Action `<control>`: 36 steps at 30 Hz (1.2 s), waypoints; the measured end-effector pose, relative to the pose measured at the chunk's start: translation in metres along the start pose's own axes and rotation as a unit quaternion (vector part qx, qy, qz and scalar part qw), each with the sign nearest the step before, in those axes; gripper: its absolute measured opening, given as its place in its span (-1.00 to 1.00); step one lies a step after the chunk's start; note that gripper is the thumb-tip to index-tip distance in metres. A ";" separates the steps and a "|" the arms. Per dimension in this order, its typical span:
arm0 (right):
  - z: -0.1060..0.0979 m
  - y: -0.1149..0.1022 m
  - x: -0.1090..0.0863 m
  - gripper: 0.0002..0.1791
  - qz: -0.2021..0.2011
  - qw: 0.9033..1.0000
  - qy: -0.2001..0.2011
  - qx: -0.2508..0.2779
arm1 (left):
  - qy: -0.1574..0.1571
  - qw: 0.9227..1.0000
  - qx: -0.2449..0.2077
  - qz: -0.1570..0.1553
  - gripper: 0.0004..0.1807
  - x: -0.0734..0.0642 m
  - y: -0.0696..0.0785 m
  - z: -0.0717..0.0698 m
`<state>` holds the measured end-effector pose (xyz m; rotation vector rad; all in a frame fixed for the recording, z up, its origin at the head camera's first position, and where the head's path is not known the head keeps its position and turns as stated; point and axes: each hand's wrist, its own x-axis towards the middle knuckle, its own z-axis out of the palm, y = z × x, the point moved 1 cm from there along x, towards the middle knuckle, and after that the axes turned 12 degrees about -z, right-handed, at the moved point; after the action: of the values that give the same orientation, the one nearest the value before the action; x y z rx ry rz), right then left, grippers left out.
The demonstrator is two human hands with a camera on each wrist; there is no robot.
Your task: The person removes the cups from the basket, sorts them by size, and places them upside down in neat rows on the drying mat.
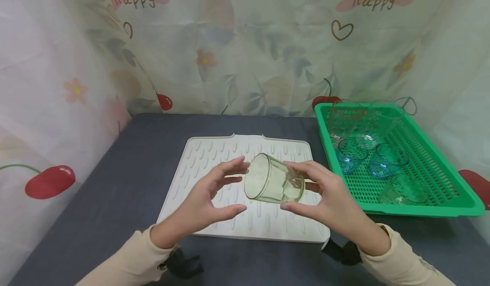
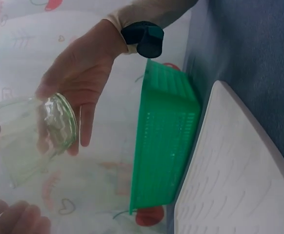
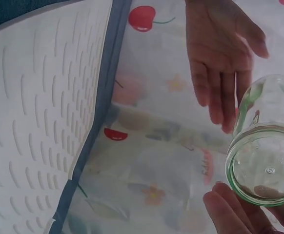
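A pale yellow-green drinking glass (image 1: 274,178) is tilted onto its side above the white mat, its mouth toward the left. My right hand (image 1: 332,192) grips it near its base, thumb below and fingers above. In the left wrist view the same glass (image 2: 34,131) shows its thick base against the right palm. My left hand (image 1: 208,196) is held beside the mouth, fingers and thumb spread apart, holding nothing. Its fingers are straight and separate from the glass in the right wrist view, where the left hand (image 3: 222,63) hangs at the top.
The white ridged draining mat (image 1: 191,171) lies on the dark table (image 1: 103,192). At the right stands a green basket (image 1: 440,150) holding two tall clear glasses, two blue glasses (image 1: 387,160) and a pale glass (image 1: 405,190). A printed curtain (image 1: 245,64) hangs behind and at both sides.
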<state>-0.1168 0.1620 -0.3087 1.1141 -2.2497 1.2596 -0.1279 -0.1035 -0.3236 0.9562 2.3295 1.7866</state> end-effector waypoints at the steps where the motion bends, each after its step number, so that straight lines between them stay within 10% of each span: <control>1: -0.001 0.000 0.001 -0.21 0.002 1.000 0.001 0.001 | 0.006 1.000 0.009 -0.005 -0.08 -0.001 -0.001 -0.003; 11: -0.016 0.003 0.028 -0.22 0.000 0.999 -0.028 -0.032 | 0.090 0.984 0.149 -0.031 -0.14 -0.017 -0.008 -0.036; 18: -0.018 0.006 0.055 -0.25 0.014 0.995 -0.073 -0.062 | 0.126 0.942 0.303 -0.074 -0.19 -0.033 -0.014 -0.051; 26: -0.004 0.013 0.086 -0.27 0.006 0.994 -0.096 -0.059 | 0.082 0.882 0.438 -0.154 -0.11 -0.053 -0.036 -0.058; 36: 0.027 0.029 0.116 -0.28 0.037 0.992 -0.116 -0.043 | 0.031 0.855 0.477 -0.200 -0.11 -0.065 -0.062 -0.048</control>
<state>-0.2108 0.0934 -0.2700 1.2098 -2.5103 1.0979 -0.1214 -0.1854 -0.3840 0.3480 3.1557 0.4455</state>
